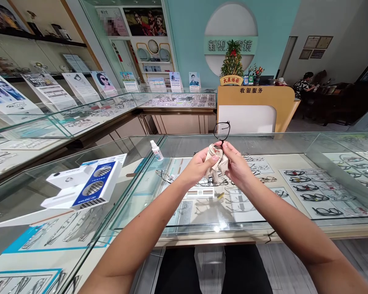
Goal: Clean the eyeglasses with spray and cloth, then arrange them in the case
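A pair of black-rimmed eyeglasses (pixel 215 131) is held up over the glass counter, one round lens standing clear above my fingers. My left hand (pixel 201 162) is closed on a cream cleaning cloth (pixel 220 165), which wraps the lower part of the glasses and hides the other lens. With its thumb and fingers, my right hand (pixel 234 157) grips the frame near the bridge, against the cloth's right side. A small white spray bottle (pixel 156 150) stands upright on the counter, left of my hands.
Under the glass top lie rows of eyeglasses (pixel 314 197). On the left counter rests a blue and white box (pixel 95 185). Display cards (pixel 50 92) line the far-left case. A wooden cashier desk (pixel 257 96) stands beyond, and a person (pixel 305 84) sits at the back right.
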A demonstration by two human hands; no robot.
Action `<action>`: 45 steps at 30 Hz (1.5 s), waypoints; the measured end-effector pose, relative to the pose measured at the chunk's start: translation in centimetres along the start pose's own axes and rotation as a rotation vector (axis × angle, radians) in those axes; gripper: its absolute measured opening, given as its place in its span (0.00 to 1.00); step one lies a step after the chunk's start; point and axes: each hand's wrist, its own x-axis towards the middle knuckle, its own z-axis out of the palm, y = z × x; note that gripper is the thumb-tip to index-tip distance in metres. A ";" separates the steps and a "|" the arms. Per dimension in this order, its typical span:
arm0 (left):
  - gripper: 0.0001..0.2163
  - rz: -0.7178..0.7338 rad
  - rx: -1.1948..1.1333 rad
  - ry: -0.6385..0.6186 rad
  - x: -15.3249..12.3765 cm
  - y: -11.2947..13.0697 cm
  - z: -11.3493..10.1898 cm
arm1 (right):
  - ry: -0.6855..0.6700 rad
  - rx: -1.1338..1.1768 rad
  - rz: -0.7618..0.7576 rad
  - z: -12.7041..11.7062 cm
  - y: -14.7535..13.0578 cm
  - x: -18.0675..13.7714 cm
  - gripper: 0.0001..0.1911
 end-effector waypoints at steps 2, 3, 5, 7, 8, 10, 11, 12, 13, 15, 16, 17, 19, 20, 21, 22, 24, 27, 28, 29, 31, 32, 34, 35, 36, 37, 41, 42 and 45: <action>0.32 0.017 0.017 0.026 0.1 -0.2 -0.1 | 0.005 -0.026 0.008 0.1 0.1 -0.1 0.23; 0.32 0.026 0.022 0.047 0.1 -0.3 -0.1 | -0.001 -0.042 0.002 0.3 0.2 -0.1 0.24; 0.32 0.041 0.025 0.100 0.1 -0.5 -0.1 | -0.023 -0.082 -0.023 0.5 0.2 -0.3 0.25; 0.32 0.050 0.021 0.148 0.1 -0.6 -0.1 | -0.044 -0.125 -0.064 0.7 0.4 -0.4 0.24; 0.31 0.050 0.017 0.165 0.1 -0.6 0.0 | -0.050 -0.144 -0.090 0.8 0.5 -0.5 0.24; 0.30 0.055 0.015 0.191 0.0 -0.5 0.1 | -0.058 -0.180 -0.143 0.7 0.7 -0.5 0.22; 0.29 0.064 0.022 0.205 0.0 -0.4 0.1 | -0.065 -0.196 -0.161 0.7 0.8 -0.5 0.22; 0.29 0.077 0.037 0.216 0.1 -0.3 0.1 | -0.072 -0.210 -0.171 0.6 0.8 -0.5 0.21; 0.29 0.090 0.054 0.220 0.1 -0.3 0.1 | -0.077 -0.218 -0.172 0.5 0.7 -0.4 0.20; 0.29 0.089 0.075 0.184 0.2 -0.2 -0.1 | -0.062 -0.210 -0.164 0.3 0.4 -0.3 0.19; 0.29 0.073 0.078 0.149 0.3 -0.2 -0.3 | -0.048 -0.199 -0.157 0.1 0.1 -0.2 0.19; 0.29 0.056 0.083 0.115 0.3 -0.2 -0.5 | -0.035 -0.189 -0.150 0.0 -0.2 -0.1 0.19; 0.30 0.032 0.108 0.078 0.5 -0.3 -0.9 | -0.026 -0.179 -0.139 -0.3 -1.0 0.1 0.20; 0.31 0.032 0.123 0.077 0.6 -0.3 -1.2 | -0.029 -0.187 -0.144 -0.5 -1.4 0.2 0.20; 0.32 0.039 0.132 0.086 0.6 -0.3 -1.4 | -0.035 -0.205 -0.156 -0.6 -1.8 0.3 0.19; 0.32 0.050 0.130 0.100 0.7 -0.3 -1.5 | -0.045 -0.233 -0.172 -0.7 -2.2 0.3 0.19; 0.33 0.080 0.106 0.144 0.9 0.0 -1.8 | -0.080 -0.312 -0.194 -1.0 -2.7 0.4 0.18; 0.34 0.125 0.085 0.230 1.1 0.5 -2.2 | -0.167 -0.441 -0.171 -1.5 -2.9 0.6 0.18; 0.34 0.132 0.082 0.253 1.2 0.6 -2.3 | -0.195 -0.473 -0.151 -1.6 -2.8 0.7 0.17; 0.35 0.132 0.075 0.270 1.2 0.7 -2.4 | -0.218 -0.497 -0.127 -1.7 -2.7 0.7 0.17; 0.35 0.107 0.058 0.276 1.2 0.8 -2.4 | -0.252 -0.521 -0.074 -1.9 -2.4 0.8 0.15; 0.35 0.089 0.050 0.269 1.2 0.9 -2.4 | -0.262 -0.529 -0.049 -1.9 -2.2 0.9 0.15; 0.34 0.058 0.039 0.241 1.1 0.9 -2.5 | -0.272 -0.532 -0.010 -1.9 -2.0 0.9 0.14; 0.34 0.053 0.032 0.227 1.1 0.9 -2.5 | -0.279 -0.525 0.004 -1.9 -1.9 0.9 0.14; 0.33 0.051 0.024 0.212 1.1 0.9 -2.5 | -0.283 -0.513 0.014 -1.9 -1.9 0.9 0.14; 0.32 0.052 0.015 0.198 1.1 0.9 -2.6 | -0.283 -0.494 0.020 -1.9 -1.9 0.9 0.14; 0.27 0.057 -0.001 0.131 1.1 1.2 -3.1 | -0.266 -0.425 0.036 -1.7 -2.0 0.9 0.15; 0.26 0.061 0.007 0.110 1.1 1.3 -3.2 | -0.262 -0.416 0.041 -1.7 -2.0 0.9 0.15; 0.25 0.071 0.029 0.042 0.9 1.5 -3.3 | -0.268 -0.400 0.044 -1.7 -2.0 0.9 0.17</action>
